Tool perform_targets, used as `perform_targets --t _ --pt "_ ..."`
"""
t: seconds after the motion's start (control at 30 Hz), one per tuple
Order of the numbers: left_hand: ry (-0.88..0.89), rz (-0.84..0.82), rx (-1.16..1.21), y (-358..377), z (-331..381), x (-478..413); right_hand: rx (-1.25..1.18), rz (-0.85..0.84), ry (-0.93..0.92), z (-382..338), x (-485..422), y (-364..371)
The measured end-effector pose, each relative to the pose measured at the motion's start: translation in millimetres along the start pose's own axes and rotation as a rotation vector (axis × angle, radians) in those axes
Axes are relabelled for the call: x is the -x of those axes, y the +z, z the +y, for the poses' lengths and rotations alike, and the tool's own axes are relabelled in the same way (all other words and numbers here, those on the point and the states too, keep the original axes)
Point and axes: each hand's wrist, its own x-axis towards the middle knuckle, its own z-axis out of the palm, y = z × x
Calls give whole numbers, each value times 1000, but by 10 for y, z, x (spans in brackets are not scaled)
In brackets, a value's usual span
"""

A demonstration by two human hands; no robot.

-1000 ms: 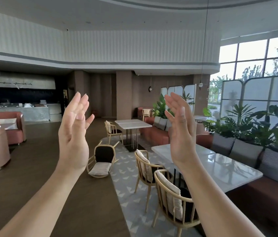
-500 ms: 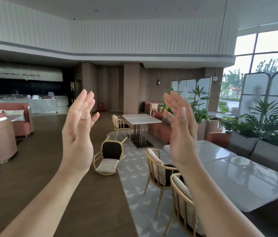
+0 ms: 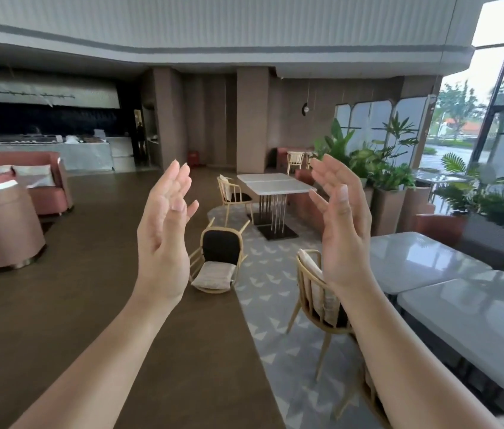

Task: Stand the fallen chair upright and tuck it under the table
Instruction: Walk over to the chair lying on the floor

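The fallen chair (image 3: 218,261) is light wood with a black seat and a beige back cushion. It lies on its back at the edge of the grey patterned rug, legs pointing away from me, several steps ahead. Behind it stands a white table (image 3: 275,183) on thin metal legs. My left hand (image 3: 164,233) and my right hand (image 3: 342,224) are raised in front of me, palms facing each other, fingers apart, holding nothing. The chair shows between them, far beyond reach.
An upright wooden chair (image 3: 234,195) sits at the far table's left side. Nearer, a wooden chair (image 3: 319,292) faces a long white table (image 3: 448,283) on my right. Potted plants (image 3: 380,168) line the right. A pink sofa (image 3: 28,181) stands left, on the brown floor (image 3: 89,289).
The view has swung left and moved forward, so the fallen chair appears larger and more central. Both hands stay raised and apart, holding nothing.
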Motion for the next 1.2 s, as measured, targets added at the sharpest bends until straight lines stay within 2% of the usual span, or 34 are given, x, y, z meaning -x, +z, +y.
perform_targets --t 0.23,0.43,0.7,1.0,1.2 --pt "-7 0 -35 -90 -1403 -602 -30 5 5 1462 -568 319" --pt "-27 8 -53 -31 -2653 -1400 -78 8 12 2862 -1397 523" --pt "-91 35 -84 -150 -4256 -2307 -65 -32 101 4424 -2164 931" --pt "-142 32 -59 -690 -6455 -3296 -45 -26 179 6485 -2885 1808" --pt "-214 17 -38 -1109 -7831 -4217 -12 39 205 7783 -3610 2434"
